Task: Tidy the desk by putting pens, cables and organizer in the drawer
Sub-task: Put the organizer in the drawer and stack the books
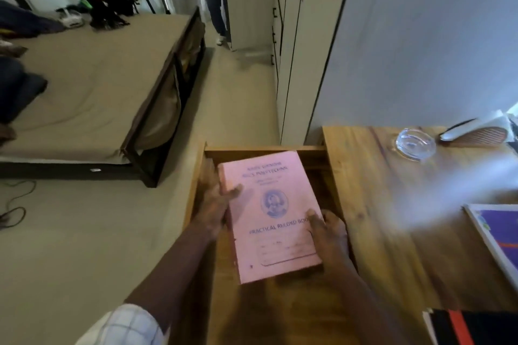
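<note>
Left hand (214,204), right hand (329,235) clasping pink record book (269,213) edges, thumbs over cover; drawer (252,152) lying under fingers; probably best lowering level.

The worktop (392,204) is varnished wood with visible grain and a soft sheen. The drawer (252,150) is the same wood, duller inside. The record book (269,213) has a matt pink paper cover. The ashtray (415,144) is clear, glossy glass. The bed (84,87) carries matt beige cloth on a dark wooden frame.
</note>
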